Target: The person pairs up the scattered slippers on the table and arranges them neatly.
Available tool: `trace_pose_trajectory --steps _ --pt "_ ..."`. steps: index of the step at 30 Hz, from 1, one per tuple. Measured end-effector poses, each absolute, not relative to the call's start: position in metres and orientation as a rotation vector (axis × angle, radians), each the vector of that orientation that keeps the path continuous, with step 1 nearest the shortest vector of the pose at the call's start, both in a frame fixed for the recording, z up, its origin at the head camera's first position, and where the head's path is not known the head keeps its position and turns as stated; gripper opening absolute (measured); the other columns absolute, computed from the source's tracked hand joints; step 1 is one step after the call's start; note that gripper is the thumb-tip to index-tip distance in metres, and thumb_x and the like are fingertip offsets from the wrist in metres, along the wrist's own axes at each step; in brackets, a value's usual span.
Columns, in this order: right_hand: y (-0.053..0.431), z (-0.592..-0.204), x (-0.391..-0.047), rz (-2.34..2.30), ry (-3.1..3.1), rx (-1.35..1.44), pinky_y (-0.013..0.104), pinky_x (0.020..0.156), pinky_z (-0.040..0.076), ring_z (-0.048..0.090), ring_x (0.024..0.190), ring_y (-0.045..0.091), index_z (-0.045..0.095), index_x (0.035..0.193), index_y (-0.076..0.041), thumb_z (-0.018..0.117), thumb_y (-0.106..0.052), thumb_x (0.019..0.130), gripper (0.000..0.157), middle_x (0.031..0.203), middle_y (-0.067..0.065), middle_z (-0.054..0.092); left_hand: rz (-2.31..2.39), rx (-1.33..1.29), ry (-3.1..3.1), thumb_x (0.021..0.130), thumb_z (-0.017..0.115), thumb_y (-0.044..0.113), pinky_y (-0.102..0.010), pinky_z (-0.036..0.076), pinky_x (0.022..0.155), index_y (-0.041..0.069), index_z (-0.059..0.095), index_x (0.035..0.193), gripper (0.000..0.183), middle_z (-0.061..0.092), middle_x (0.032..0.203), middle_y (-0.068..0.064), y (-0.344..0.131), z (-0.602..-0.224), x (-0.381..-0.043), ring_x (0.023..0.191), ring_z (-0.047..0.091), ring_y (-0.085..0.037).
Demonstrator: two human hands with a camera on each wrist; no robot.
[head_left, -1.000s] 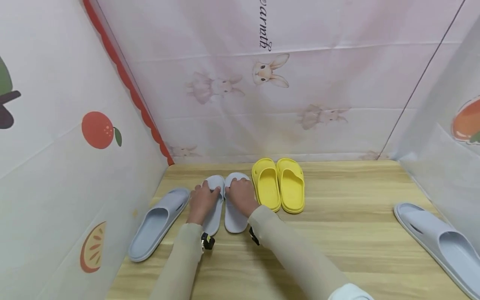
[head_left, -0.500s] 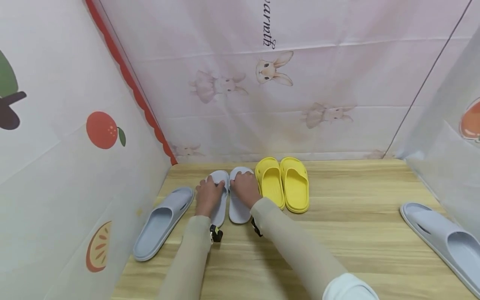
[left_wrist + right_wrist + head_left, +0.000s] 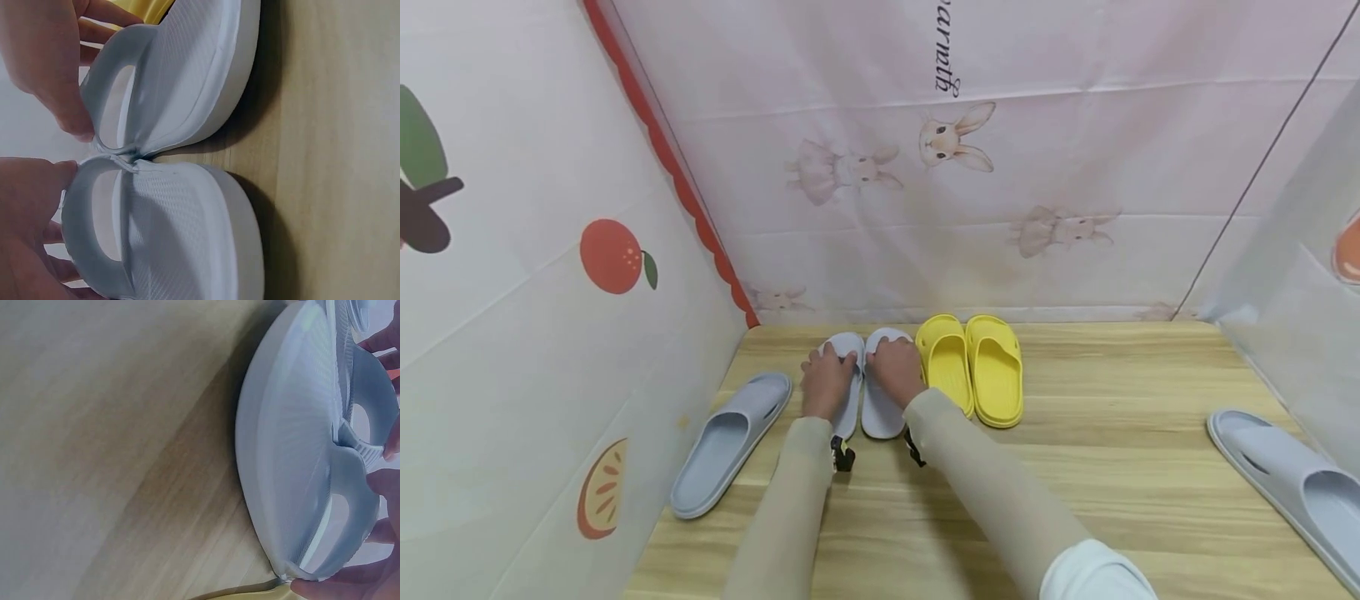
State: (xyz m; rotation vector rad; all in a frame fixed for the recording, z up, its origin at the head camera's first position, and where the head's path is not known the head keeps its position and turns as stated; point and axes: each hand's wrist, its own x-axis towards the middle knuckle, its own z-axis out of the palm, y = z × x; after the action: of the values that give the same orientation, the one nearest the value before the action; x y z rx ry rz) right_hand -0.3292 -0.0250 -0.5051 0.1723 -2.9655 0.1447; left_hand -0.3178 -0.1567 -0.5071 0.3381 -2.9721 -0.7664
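Observation:
Two light grey slippers stand side by side on the wooden floor, toes toward the back wall. My left hand (image 3: 827, 383) grips the left slipper (image 3: 850, 407) over its strap, thumb on the inner side and fingers on the outer. In the same way my right hand (image 3: 897, 371) holds the right slipper (image 3: 880, 414) by its strap. In the left wrist view the left slipper (image 3: 181, 231) and the right slipper (image 3: 181, 81) touch at their inner edges. Immediately right of my right hand stands a pair of yellow slippers (image 3: 950, 375), part of it hidden by my right sleeve.
A larger blue-grey slipper (image 3: 730, 446) lies slanted along the left wall. Another blue-grey slipper (image 3: 1285, 475) lies by the right wall, cut off at the frame's edge. The printed back wall (image 3: 850, 275) rises behind the row.
Both hands have slid the light grey pair forward toward the back wall, so its toes now come closer to the level of the yellow pair's. The head view has shifted slightly.

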Motion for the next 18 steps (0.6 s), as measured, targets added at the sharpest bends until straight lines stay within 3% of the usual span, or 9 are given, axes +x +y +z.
trace_pose_trajectory --steps 18 --pt "-0.021 -0.497 -0.339 0.235 -2.940 0.195 0.042 0.076 0.056 0.068 0.083 0.029 0.072 0.093 -0.001 0.059 -0.042 0.100 0.044 0.083 0.014 0.072 -0.736 0.287 -2.955 0.102 0.047 0.056 -0.060 0.046 0.095 0.004 0.043 0.148 0.069 0.046 0.141 -0.026 -0.156 -0.508 -0.335 0.125 0.045 -0.046"
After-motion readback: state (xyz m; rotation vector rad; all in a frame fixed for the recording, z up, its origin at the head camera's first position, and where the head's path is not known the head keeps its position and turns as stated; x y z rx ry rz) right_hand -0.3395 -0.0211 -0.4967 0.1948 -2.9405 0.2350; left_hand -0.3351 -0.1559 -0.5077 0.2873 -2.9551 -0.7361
